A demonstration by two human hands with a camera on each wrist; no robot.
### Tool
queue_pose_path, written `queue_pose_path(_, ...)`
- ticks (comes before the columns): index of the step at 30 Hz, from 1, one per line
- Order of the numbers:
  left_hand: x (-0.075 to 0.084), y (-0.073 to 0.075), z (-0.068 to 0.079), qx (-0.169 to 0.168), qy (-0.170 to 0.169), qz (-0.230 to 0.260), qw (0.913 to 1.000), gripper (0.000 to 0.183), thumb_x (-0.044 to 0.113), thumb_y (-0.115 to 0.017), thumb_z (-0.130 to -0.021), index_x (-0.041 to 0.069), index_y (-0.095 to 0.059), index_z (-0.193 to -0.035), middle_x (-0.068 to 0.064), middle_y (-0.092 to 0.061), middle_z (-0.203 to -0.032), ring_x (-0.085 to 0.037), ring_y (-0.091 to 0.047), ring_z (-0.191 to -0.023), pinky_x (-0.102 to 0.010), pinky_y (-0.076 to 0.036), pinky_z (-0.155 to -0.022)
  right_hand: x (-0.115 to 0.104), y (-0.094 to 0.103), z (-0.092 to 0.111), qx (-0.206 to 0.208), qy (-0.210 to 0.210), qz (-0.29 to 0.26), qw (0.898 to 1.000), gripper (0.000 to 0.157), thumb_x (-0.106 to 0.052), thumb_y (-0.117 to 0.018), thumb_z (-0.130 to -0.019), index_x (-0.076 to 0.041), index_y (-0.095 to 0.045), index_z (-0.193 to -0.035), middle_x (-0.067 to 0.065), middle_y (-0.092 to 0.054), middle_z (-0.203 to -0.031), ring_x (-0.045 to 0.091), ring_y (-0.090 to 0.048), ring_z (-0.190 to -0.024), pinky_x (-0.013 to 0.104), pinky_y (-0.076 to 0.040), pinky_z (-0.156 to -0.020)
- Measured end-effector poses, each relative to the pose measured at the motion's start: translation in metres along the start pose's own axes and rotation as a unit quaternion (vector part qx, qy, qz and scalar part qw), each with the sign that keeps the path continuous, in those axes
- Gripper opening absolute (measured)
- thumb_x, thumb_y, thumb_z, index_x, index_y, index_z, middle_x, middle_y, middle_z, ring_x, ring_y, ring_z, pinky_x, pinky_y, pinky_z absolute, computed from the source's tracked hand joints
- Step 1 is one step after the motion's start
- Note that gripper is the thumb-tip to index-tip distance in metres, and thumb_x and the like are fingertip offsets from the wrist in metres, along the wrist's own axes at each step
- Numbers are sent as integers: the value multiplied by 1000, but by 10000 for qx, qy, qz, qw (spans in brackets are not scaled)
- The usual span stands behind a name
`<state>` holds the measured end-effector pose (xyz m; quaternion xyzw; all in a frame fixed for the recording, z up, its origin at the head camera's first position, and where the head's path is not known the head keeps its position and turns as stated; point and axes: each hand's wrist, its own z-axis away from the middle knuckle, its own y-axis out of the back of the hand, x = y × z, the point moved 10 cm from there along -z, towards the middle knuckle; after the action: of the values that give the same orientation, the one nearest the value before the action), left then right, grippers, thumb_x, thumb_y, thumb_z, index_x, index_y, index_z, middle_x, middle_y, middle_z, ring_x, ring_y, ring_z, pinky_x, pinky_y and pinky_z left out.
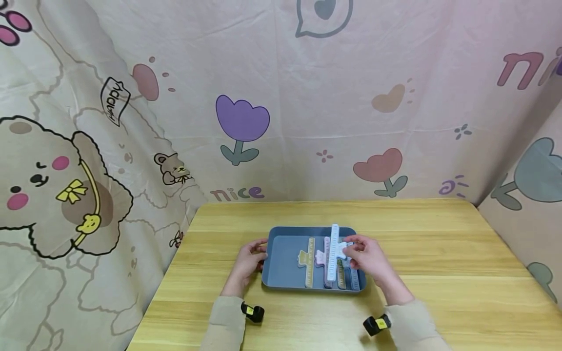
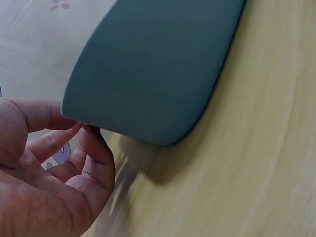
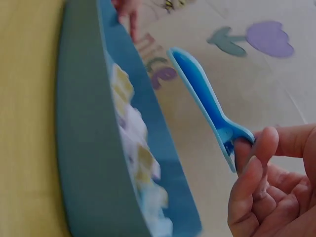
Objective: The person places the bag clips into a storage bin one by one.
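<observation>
A blue-grey rectangular tray (image 1: 283,265) sits on the table, and my left hand (image 1: 248,265) pinches its left edge between thumb and fingers. In the left wrist view the fingertips close on the corner of the tray (image 2: 143,74). My right hand (image 1: 368,254) holds a long light-blue clip (image 1: 333,253) by its handle, raised over the right part of the tray. The right wrist view shows that clip (image 3: 202,94) edge-on, with thumb and fingers at its handle. Under it lie a yellowish clip (image 1: 310,268), a pinkish-purple clip (image 1: 321,258) partly covered, and others further right.
A light wood table (image 1: 439,248) carries the tray. Behind it hangs a cream cloth (image 1: 298,122) printed with flowers and hearts, and more printed cloth (image 1: 57,273) closes off the left side. Each wrist wears a small black camera (image 1: 253,312).
</observation>
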<state>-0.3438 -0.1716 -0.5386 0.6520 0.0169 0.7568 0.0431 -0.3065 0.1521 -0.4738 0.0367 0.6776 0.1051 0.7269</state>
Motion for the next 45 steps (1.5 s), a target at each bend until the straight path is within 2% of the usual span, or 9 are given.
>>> queue_pose_path(7,-3,0,0,13,71,22,10000,45,-11,-55,-90,-4,-54,-134,-21,-54,-107,-20,-53,-69,-28,-45,-53,1,-41,-11,19,51,160,9999,29,1,-65,-91,4,-62,-119,11,-59,-83,17,-53,-51,30,-49,-48)
queue_pose_path(10,-2,-1,1,16,89,23,10000,45,-11,-55,-90,-4,-54,-134,-21,-54,-106,-20,-53,-69,-28,-45,-52,1,-56,-12,-1,82,175,9998,28,1,-66,-90,4,-62,-118,11,-59,-83,18,-55,-51,34,-52,-49)
queue_pose_path(14,-1,0,1,34,76,42,10000,45,-11,-55,-90,-4,-54,-134,-21,-54,-106,-20,-53,-69,-28,-44,-53,1,-79,-14,-182,220,214,9994,27,-1,-67,-90,4,-64,-116,10,-61,-81,21,-58,-52,40,-55,-53)
queue_pose_path(18,-1,1,1,42,47,13,10000,45,-10,-55,-90,-4,-54,-134,-20,-54,-107,-20,-53,-71,-28,-45,-54,-3,-100,-17,-447,408,389,9974,26,-2,-67,-90,5,-64,-116,8,-63,-79,24,-61,-53,37,-53,-51)
queue_pose_path(22,-2,2,1,62,34,-47,10000,45,-10,-56,-90,-4,-54,-134,-20,-54,-106,-20,-53,-72,-29,-45,-54,-1,-115,-22,-569,326,449,9968,27,-5,-66,-91,5,-63,-116,8,-65,-77,27,-63,-55,36,-53,-51)
queue_pose_path(26,-4,2,0,104,88,-72,9999,45,-9,-56,-90,-2,-55,-134,-20,-54,-106,-21,-54,-73,-28,-45,-54,3,-122,-30,-408,105,447,9981,23,-6,-66,-91,3,-65,-112,8,-64,-74,30,-64,-57,31,-52,-50)
queue_pose_path(32,-3,2,0,122,70,-98,9999,44,-9,-56,-89,-2,-56,-133,-19,-54,-105,-21,-54,-73,-28,-46,-54,6,-125,-39,-120,101,650,9978,18,-3,-65,-90,3,-66,-107,7,-63,-69,27,-65,-56,30,-51,-50)
queue_pose_path(41,-1,1,1,30,61,-52,10000,45,-9,-56,-90,-3,-54,-134,-23,-55,-108,-23,-54,-73,-28,-45,-54,7,-130,-43,-97,31,898,9959,17,-5,-69,-89,1,-67,-104,7,-65,-68,17,-62,-50,30,-51,-52)
queue_pose_path(45,16,-3,11,-87,-34,-34,10000,45,-11,-54,-90,-8,-50,-135,-29,-52,-110,-25,-55,-75,-29,-45,-55,9,-132,-43,-146,-74,987,9950,16,-6,-69,-89,1,-67,-103,7,-65,-69,16,-62,-50,31,-51,-53)
